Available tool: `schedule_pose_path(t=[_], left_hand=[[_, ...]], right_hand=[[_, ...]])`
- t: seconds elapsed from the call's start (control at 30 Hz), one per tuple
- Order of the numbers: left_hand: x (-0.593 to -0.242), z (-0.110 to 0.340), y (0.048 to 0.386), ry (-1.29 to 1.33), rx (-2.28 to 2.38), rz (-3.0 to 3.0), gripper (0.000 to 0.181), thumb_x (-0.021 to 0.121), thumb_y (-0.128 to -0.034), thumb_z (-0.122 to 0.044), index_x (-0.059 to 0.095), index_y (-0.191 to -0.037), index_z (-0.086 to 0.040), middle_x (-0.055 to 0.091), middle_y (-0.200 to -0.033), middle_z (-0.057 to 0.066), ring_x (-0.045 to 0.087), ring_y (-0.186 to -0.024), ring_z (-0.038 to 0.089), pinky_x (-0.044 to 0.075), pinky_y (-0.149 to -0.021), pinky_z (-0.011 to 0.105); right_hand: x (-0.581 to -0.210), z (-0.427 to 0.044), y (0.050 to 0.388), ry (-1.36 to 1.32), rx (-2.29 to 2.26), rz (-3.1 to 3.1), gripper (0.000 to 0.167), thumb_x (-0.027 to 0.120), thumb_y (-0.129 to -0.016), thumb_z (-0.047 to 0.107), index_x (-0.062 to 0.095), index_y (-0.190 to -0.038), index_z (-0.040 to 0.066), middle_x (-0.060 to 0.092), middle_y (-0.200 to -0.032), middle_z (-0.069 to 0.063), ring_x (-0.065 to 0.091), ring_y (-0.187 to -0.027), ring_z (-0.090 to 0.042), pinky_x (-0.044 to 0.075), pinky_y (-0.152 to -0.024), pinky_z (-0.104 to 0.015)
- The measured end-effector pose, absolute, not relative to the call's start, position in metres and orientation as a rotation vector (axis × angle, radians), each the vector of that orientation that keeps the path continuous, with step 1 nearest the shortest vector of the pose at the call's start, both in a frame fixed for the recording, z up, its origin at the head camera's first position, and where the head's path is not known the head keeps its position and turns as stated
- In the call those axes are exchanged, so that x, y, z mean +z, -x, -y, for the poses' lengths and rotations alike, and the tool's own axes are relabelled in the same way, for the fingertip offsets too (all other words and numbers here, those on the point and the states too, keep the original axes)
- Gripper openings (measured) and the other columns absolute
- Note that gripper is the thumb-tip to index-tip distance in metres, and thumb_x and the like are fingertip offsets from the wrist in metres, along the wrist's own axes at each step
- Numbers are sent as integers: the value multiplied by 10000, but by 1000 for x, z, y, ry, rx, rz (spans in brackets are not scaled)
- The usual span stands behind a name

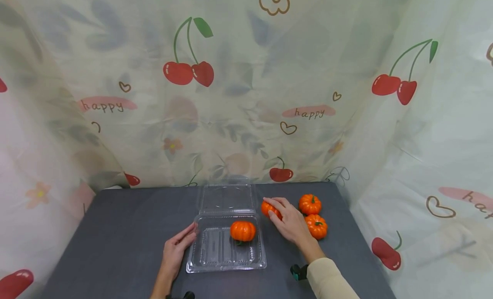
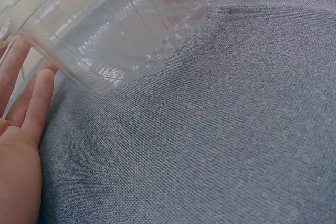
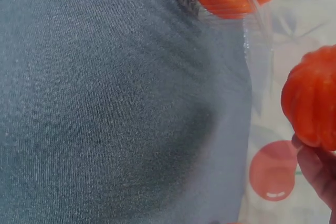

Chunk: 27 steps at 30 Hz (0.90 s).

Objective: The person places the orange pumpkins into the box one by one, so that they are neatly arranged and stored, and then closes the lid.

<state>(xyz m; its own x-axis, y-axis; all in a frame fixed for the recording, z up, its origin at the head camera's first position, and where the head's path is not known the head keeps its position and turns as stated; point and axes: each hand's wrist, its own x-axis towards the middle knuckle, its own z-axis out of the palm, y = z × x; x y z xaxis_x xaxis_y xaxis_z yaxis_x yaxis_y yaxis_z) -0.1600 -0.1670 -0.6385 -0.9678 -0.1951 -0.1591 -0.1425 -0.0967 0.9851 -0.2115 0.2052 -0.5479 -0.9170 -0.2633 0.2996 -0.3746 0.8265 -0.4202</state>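
Observation:
A clear plastic clamshell box (image 1: 215,264) lies with its lid folded back, and one small orange toy pumpkin (image 1: 242,231) sits in its right half. My left hand (image 1: 175,247) touches the left side of the box; in the left wrist view, its fingers (image 2: 39,100) extend fairly straight against the rim. Just right of the box, my right hand (image 1: 289,222) grips a second pumpkin (image 1: 269,208) between thumb and fingers. The right wrist view shows this pumpkin (image 3: 314,98) held off the cloth, with the thumb (image 3: 317,174) against its lower side.
Two more pumpkins, one farther back (image 1: 310,204) and one nearer (image 1: 316,226), sit right of my right hand. Dark grey cloth (image 1: 127,239) covers the table. Printed curtains (image 1: 239,119) hang behind and at both sides. Small dark objects, perhaps wrist gear (image 1: 298,272), show near the wrists.

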Motion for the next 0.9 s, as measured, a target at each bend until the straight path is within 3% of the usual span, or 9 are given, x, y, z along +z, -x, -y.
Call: schedule_pose_path(t=[0.33,0.6,0.9], left_hand=[[-641,167,160,-371,-2280,2054,478,782,-904,-203,667,-1343,-54,732,-1257,-28,720,-1034,-28,588,-884,160],[-641,167,160,-391,-2294,2046,477,779,-906,-193,663,-1345,-47,732,-1257,-24,723,-1033,-22,593,-884,171],[-642,167,160,-382,-2288,2045,484,776,-908,-190,656,-1350,-34,745,-1224,-64,727,-1025,-17,597,-877,175]], right_hand=[[-544,-200,210,-437,882,2767,380,509,-1062,417,535,-1432,335,620,-1347,22,648,-1118,-210,571,-1018,-464],[-538,-193,203,-584,998,2711,597,707,-936,483,522,-1460,265,608,-1316,13,633,-1088,-188,599,-921,-420],[-526,-189,201,-719,1097,2597,568,775,-879,240,563,-1405,257,576,-1303,27,606,-1073,-151,595,-851,-309]])
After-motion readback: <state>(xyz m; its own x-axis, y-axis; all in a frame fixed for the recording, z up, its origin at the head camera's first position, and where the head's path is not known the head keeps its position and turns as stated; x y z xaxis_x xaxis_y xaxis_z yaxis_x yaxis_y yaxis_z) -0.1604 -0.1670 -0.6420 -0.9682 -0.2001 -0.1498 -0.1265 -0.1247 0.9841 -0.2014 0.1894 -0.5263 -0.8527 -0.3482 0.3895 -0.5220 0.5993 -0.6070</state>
